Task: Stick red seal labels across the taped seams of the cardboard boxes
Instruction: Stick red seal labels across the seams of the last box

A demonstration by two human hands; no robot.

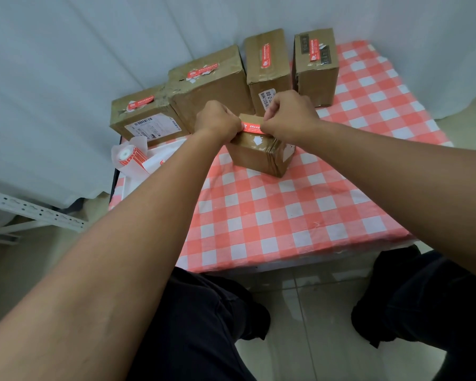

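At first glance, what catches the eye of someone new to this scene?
Two hands, left hand and right hand, hold a red label stretched over the small box in the middle of the checked tablecloth. Behind it stand four boxes already bearing red labels, and a label roll lies at the left edge.

A table covered by a red-and-white checked cloth (286, 215) carries five brown cardboard boxes: four in a row along the far edge (146, 116) (212, 86) (268, 67) (316, 70), each with a red label on top, and a smaller one (259, 155) nearer the middle. At the left edge lies a white roll of red seal labels (127, 156) on loose white backing paper (162, 158)
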